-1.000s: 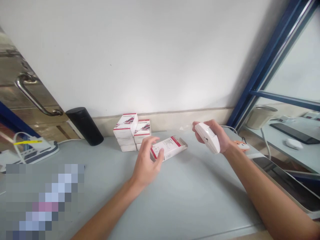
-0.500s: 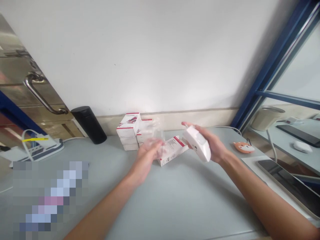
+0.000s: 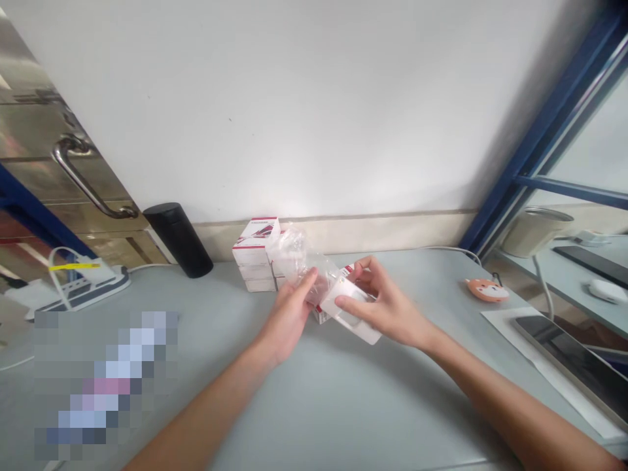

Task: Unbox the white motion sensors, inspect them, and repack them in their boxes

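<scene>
My left hand (image 3: 289,315) is closed on a crumpled clear plastic bag (image 3: 290,252), thumb on top. In my right hand (image 3: 387,304) is a white plastic device (image 3: 357,327), rounded and about palm-sized, pinched between thumb and fingers. Its flat back with a cut-out faces me, and its upper left end meets the bag's edge; whether it is inside the bag I cannot tell. Behind and below them lies a white and red carton (image 3: 321,316), mostly covered by the device and hands. Several white and red boxes (image 3: 255,255) are stacked to the left, partly behind the bag.
A black cylinder (image 3: 179,241) stands by the wall, left of the boxes. Further left is a power strip (image 3: 105,288) with plugs and cables. On the right are an orange animal-faced case (image 3: 487,290) and a dark phone-like slab (image 3: 564,353) on a white sheet. A blurred patch covers the lower left.
My right hand has moved left and turned the device, so its flat back now shows and its end meets the bag. My left hand still grips the bag; the view has shifted slightly.
</scene>
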Demonstrator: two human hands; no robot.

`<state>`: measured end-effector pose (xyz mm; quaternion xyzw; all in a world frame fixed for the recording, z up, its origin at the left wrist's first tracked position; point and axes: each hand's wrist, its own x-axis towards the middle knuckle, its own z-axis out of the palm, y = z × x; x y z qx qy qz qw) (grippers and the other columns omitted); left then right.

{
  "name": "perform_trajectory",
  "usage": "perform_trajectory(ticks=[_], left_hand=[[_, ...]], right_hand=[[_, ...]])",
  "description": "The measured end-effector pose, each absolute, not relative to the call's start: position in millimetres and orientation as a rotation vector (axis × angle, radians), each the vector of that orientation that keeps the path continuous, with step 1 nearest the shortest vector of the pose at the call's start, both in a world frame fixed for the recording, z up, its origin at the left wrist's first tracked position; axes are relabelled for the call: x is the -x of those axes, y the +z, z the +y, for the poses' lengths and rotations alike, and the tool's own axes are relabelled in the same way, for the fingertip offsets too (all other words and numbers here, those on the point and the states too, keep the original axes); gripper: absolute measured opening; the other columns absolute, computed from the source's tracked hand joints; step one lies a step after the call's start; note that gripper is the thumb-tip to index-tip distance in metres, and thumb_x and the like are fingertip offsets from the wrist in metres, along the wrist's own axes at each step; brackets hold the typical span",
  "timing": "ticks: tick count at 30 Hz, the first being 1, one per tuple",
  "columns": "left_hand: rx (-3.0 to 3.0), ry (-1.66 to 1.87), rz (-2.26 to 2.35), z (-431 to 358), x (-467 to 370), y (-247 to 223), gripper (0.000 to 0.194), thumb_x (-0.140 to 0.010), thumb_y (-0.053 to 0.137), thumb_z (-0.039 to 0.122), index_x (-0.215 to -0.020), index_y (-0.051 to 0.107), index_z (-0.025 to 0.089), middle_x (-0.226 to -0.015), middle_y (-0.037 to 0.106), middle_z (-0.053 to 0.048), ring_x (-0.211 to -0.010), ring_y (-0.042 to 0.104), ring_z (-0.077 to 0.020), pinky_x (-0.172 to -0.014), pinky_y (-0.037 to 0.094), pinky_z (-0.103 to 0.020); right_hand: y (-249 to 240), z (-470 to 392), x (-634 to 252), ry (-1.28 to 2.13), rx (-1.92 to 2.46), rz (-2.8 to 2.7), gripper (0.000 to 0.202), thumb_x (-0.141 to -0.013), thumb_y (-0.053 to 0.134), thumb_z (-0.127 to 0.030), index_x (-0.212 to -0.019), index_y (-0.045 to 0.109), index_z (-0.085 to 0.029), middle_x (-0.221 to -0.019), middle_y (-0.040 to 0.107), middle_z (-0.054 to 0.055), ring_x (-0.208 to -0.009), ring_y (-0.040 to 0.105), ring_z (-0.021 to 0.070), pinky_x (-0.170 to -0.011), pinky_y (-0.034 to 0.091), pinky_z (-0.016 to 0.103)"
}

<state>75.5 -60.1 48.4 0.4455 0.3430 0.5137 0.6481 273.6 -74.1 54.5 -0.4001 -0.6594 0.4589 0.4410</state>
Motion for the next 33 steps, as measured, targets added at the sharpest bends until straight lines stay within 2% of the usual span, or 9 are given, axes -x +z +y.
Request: perform_trajectory(ticks=[5,8,11,16,19,21,24,27,33], left_hand=[[-1.085,1.069,0.729,-57.8,-75.1,46.4,0.042,-0.1,0.062,0.056,-0.12,0.075,0.021,-0.12,0.075,-0.008,-0.107,0.067,-0.0238,-0.088,0.05,-0.032],[-1.123,1.051,0.733,-57.5,-74.6,44.7,0.045,-0.099,0.063,0.059,-0.119,0.076,0.021,-0.119,0.076,-0.01,-0.105,0.068,-0.0247,-0.083,0.05,-0.032],[-1.185,1.029,0.758,-58.2,-74.7,43.6,0.045,-0.098,0.064,0.059,-0.121,0.075,0.022,-0.118,0.076,-0.009,-0.107,0.069,-0.0257,-0.087,0.051,-0.034],[-1.381,0.969,0.855,-62.7,-77.9,46.8,0.047,-0.099,0.064,0.056,-0.13,0.072,0.022,-0.118,0.076,-0.01,-0.108,0.07,-0.0264,-0.091,0.053,-0.035],[-1.402,0.998,0.777,-66.5,-80.0,50.9,0.045,-0.097,0.07,0.05,-0.135,0.068,0.025,-0.128,0.074,-0.009,-0.118,0.07,-0.0279,-0.096,0.055,-0.036],[-1.394,1.039,0.768,-67.3,-79.9,52.2,0.047,-0.095,0.074,0.046,-0.136,0.066,0.026,-0.131,0.074,-0.009,-0.118,0.07,-0.0282,-0.094,0.057,-0.036],[-1.435,1.168,0.826,-62.7,-76.3,49.9,0.047,-0.093,0.076,0.044,-0.135,0.066,0.024,-0.129,0.074,-0.01,-0.115,0.071,-0.028,-0.091,0.058,-0.035],[-1.516,1.335,0.878,-53.4,-70.0,43.6,0.047,-0.093,0.077,0.042,-0.135,0.067,0.024,-0.135,0.072,-0.009,-0.124,0.068,-0.0281,-0.103,0.055,-0.037],[-1.603,1.223,0.953,-43.2,-59.5,37.8,0.048,-0.093,0.075,0.046,-0.136,0.066,0.026,-0.133,0.073,-0.008,-0.12,0.07,-0.0297,-0.1,0.056,-0.04]], right_hand=[[47.2,-71.1,-275.0,1.096,1.026,-1.68,0.049,-0.092,0.075,-0.054,-0.113,0.039,-0.029,-0.103,0.061,0.0,-0.081,0.063,0.0165,-0.062,0.052,0.028],[40.8,-68.3,-274.1,1.006,1.033,-1.719,0.052,-0.093,0.073,-0.055,-0.126,0.041,-0.031,-0.114,0.058,0.002,-0.084,0.064,0.0161,-0.065,0.054,0.029],[35.5,-65.5,-273.1,0.978,0.967,-1.696,0.056,-0.093,0.073,-0.053,-0.133,0.042,-0.032,-0.126,0.054,0.005,-0.093,0.065,0.018,-0.068,0.056,0.029],[31.0,-65.5,-269.1,1.031,0.87,-1.584,0.048,-0.095,0.072,-0.05,-0.131,0.048,-0.03,-0.124,0.059,0.007,-0.099,0.066,0.0208,-0.071,0.058,0.03],[28.4,-64.7,-262.3,0.983,0.852,-1.504,0.039,-0.1,0.066,-0.05,-0.129,0.051,-0.027,-0.125,0.063,0.008,-0.102,0.066,0.0213,-0.079,0.059,0.033],[26.1,-61.3,-255.2,0.916,0.834,-1.466,0.036,-0.103,0.061,-0.049,-0.13,0.05,-0.027,-0.127,0.064,0.009,-0.107,0.066,0.0218,-0.087,0.059,0.035],[22.9,-52.9,-243.9,0.801,0.773,-1.51,0.04,-0.108,0.05,-0.048,-0.142,0.04,-0.029,-0.138,0.06,0.011,-0.12,0.062,0.0229,-0.102,0.054,0.04],[23.1,-46.3,-237.5,0.743,0.771,-1.585,0.045,-0.109,0.048,-0.048,-0.147,0.035,-0.028,-0.147,0.054,0.013,-0.132,0.057,0.0246,-0.112,0.048,0.043],[31.3,-46.7,-244.2,0.871,0.904,-1.601,0.042,-0.106,0.053,-0.052,-0.139,0.056,-0.028,-0.14,0.066,0.008,-0.129,0.062,0.0254,-0.11,0.05,0.041]])
